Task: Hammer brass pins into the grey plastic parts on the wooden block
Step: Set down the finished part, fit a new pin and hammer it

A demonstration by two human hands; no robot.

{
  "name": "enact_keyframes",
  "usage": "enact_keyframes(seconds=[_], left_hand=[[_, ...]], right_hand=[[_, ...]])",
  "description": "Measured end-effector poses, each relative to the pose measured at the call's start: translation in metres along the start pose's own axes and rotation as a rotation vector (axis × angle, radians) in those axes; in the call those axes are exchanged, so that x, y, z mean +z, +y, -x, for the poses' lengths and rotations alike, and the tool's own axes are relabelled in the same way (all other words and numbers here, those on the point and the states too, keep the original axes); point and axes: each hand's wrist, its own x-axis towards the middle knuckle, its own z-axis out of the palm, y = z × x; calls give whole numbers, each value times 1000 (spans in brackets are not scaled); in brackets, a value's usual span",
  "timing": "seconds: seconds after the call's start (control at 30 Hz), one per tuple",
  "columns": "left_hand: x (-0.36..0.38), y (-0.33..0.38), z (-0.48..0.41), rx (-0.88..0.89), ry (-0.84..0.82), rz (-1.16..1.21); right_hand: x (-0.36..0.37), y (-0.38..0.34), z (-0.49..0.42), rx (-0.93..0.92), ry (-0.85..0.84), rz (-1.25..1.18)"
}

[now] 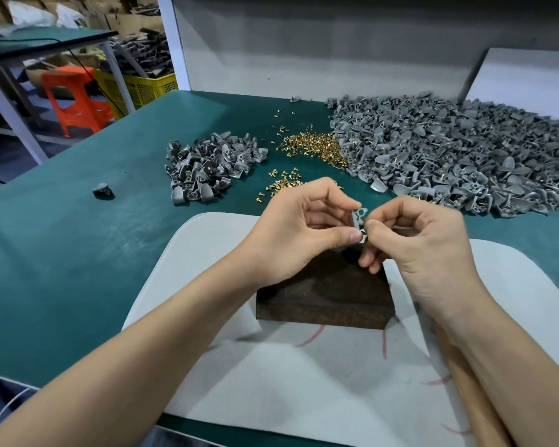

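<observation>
You hold one small grey part (358, 221) up in the air between your two hands. It is just above the far end of the wooden block (326, 295) and does not touch it. Your left hand (300, 230) pinches the part with the thumb below and the curled fingers on top. Your right hand (420, 240) has its fingers curled in tight, and its thumb and first finger nip the right edge of the same part. You cannot tell if a pin is tucked in those fingertips, as it is too small to see.

The dark block lies flat on a white pad (271, 382) with red marks on it. The pad lies on the green table (62, 253).

Past your hands, a heap of shiny brass pins (310, 145) is spread on the table. A small pile of grey parts (207, 166) sits to the left of the pins. A big pile of grey parts (449, 156) sits to the right and touches the pins. One lone grey part (102, 189) lies far off to the left.

Beyond the table stand an orange stool (75, 98) and a yellow crate (142, 88).
</observation>
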Motion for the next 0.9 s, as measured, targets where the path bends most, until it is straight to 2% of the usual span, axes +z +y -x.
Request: enact_keyframes(seconds=[0.3, 0.4, 0.53, 0.7, 0.77, 0.83, 0.9], left_hand=[[-1, 0, 0, 4, -18, -13], [-1, 0, 0, 11, 8, 3], [-1, 0, 0, 50, 25, 26], [-2, 0, 1, 68, 7, 27], [-3, 0, 1, 62, -3, 31], [-3, 0, 1, 58, -11, 29], [-4, 1, 2, 57, -8, 7]], right_hand=[[0, 5, 0, -32, -15, 5], [2, 6, -1, 6, -10, -77], [1, 6, -3, 89, -25, -324], [-3, 6, -4, 87, -22, -292], [-6, 5, -3, 50, 104, -93], [-19, 6, -9, -16, 303, 381], [-37, 6, -15, 45, 353, 813]])
